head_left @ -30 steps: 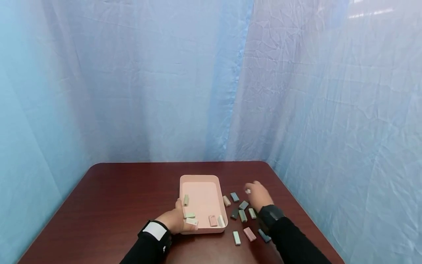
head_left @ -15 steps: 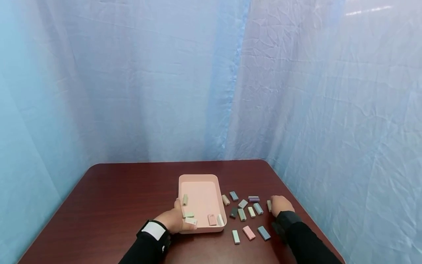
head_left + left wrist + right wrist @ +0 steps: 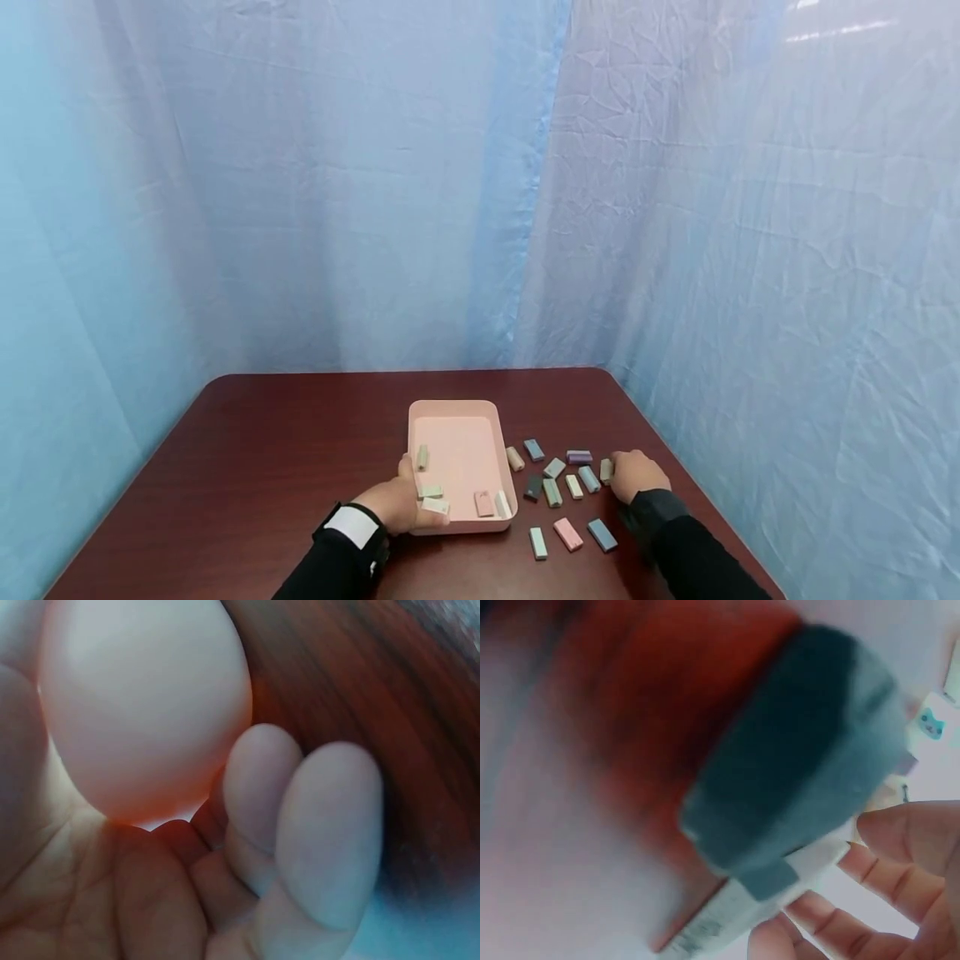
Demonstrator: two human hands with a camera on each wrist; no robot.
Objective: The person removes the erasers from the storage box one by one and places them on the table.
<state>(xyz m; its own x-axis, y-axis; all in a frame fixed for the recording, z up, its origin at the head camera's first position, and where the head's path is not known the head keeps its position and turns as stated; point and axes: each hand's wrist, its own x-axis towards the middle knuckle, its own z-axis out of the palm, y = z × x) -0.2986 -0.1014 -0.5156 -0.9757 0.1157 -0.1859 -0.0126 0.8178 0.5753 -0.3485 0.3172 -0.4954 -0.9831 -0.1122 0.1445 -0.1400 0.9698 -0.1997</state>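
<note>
Blue curtains [image 3: 375,183] hung behind & along R side. Dark red-brown desk [image 3: 300,433] below. Pink tray [image 3: 457,442] sat abt mid-desk, five blocks inside. L hand [image 3: 393,502] had firm hold of tray's near-L corner, fingers curled round it. R hand [image 3: 639,477], nr desk's R edge, fingers bent, right up against khaki block [image 3: 605,472]; gripped or not, cdn't tell. Purple block [image 3: 579,457] just beyond, light-blue block [image 3: 588,479] beside khaki one, dark block [image 3: 532,488] nearer tray.
</note>
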